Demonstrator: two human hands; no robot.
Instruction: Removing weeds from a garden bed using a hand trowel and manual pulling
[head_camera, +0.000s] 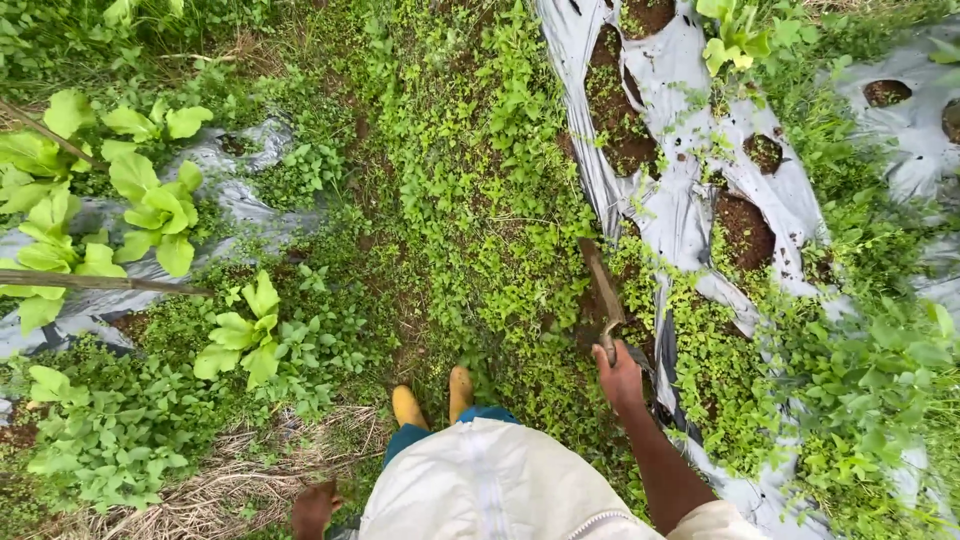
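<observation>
the right hand is closed around the handle of a hoe, gripped low so the blade reaches forward and down into the weeds. the blade end sits just at the near edge of the plastic sheet, where weeds have grown over the sheet's torn border; holding the hoe out at arm's length keeps it well ahead of the boots, which stand beside the sheet on the weedy path. the left hand hangs far from the sheet, low by the body, holding nothing that shows; whether its fingers are curled or loose i cannot tell. leafy plants grow across the path from the sheet.
</observation>
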